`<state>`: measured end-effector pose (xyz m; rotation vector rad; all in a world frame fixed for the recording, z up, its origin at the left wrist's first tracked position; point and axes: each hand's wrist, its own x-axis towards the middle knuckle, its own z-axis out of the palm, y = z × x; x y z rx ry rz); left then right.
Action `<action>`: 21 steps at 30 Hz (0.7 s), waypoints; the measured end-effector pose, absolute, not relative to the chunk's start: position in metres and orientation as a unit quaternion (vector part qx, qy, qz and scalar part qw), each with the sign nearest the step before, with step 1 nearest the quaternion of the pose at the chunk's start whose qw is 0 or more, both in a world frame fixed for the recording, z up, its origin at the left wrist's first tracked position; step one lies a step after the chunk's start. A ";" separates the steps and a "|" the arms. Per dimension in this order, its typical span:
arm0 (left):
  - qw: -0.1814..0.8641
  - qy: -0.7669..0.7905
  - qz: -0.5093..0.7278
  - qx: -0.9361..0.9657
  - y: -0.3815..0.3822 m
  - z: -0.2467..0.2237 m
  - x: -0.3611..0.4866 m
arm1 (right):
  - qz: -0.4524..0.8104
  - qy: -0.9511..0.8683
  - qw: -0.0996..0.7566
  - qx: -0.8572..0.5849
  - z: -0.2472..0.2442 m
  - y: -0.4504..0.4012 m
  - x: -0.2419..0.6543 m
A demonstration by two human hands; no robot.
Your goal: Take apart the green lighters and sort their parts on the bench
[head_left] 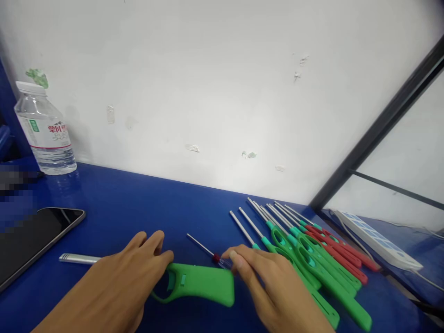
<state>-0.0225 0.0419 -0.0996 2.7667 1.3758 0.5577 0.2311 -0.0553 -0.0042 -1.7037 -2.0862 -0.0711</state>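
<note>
A green gas lighter (203,283) with a long metal tube (78,259) lies sideways at the front of the blue table. My left hand (126,273) is closed around its neck, near the trigger ring, and covers part of the tube. Just behind the lighter's butt end is a small screwdriver (200,245) with a red collar and a clear handle, its thin shaft pointing away to the left. The fingers of my right hand (268,282) are curled together at the screwdriver's handle and hide its end.
Several green and red gas lighters (312,259) lie fanned out on the right. Beyond them are a white power strip (378,240) and a black metal bar (381,125). A phone (38,236) and a water bottle (48,134) are on the left. A white wall (194,92) closes off the back.
</note>
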 end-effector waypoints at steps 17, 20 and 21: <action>-0.049 0.464 0.142 0.873 0.035 -0.051 -0.006 | 0.038 -0.713 0.107 -0.692 -0.026 -0.045 0.242; -0.030 0.455 0.120 0.882 0.033 -0.040 -0.002 | 0.032 -0.721 0.114 -0.683 -0.025 -0.046 0.243; -0.025 0.457 0.109 0.883 0.032 -0.036 -0.001 | 0.027 -0.720 0.118 -0.683 -0.025 -0.047 0.243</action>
